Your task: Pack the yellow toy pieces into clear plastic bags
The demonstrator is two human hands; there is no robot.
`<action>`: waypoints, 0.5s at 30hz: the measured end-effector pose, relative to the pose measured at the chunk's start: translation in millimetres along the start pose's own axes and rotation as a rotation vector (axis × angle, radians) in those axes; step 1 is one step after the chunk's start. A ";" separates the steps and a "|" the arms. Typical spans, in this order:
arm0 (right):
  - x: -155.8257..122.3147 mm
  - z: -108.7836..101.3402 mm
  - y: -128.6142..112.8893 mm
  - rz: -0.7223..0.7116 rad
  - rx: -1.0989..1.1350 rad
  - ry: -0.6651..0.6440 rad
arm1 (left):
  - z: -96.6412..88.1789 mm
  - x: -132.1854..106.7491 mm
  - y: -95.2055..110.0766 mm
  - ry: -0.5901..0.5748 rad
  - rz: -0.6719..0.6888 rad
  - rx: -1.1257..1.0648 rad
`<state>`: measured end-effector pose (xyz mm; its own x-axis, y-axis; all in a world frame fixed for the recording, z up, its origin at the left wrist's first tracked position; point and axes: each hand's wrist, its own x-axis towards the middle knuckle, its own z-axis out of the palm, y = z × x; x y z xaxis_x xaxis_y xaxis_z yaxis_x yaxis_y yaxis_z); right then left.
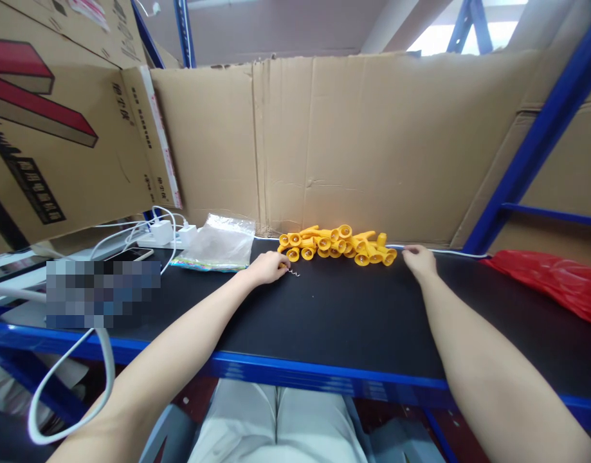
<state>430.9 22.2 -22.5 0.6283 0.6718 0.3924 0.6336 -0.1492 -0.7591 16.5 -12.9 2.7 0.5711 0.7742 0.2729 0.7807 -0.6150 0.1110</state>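
My left hand [269, 268] is closed low over the black tabletop, left of the yellow pile. From its fingers sticks out a thin silver spiral, the end of a corkscrew [294, 273]; a bit of yellow shows at the fingertips, the rest is hidden. A heap of yellow trumpet-shaped pieces [334, 244] lies along the cardboard wall, many with their open mouths facing me. My right hand [419, 258] rests at the right end of this heap, apart from it, fingers bent together beside a white cable [452, 253]. Whatever those fingers hold is too small to make out.
A clear plastic bag [220, 241] lies left of my left hand. Beyond it are a white power strip with plugs [161, 233] and tangled cables. Red plastic [548, 276] lies at right. Cardboard [372, 141] walls the back; a blue frame edge [314, 373] runs in front.
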 end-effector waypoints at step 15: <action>23.5 26.5 -39.1 0.126 0.268 -0.494 | -1.7 -1.7 4.4 -0.011 0.030 -0.049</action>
<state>408.9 63.0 2.6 0.3653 0.9295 0.0506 0.3905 -0.1037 -0.9148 18.5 -17.2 4.4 0.5968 0.7570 0.2659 0.7502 -0.6440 0.1498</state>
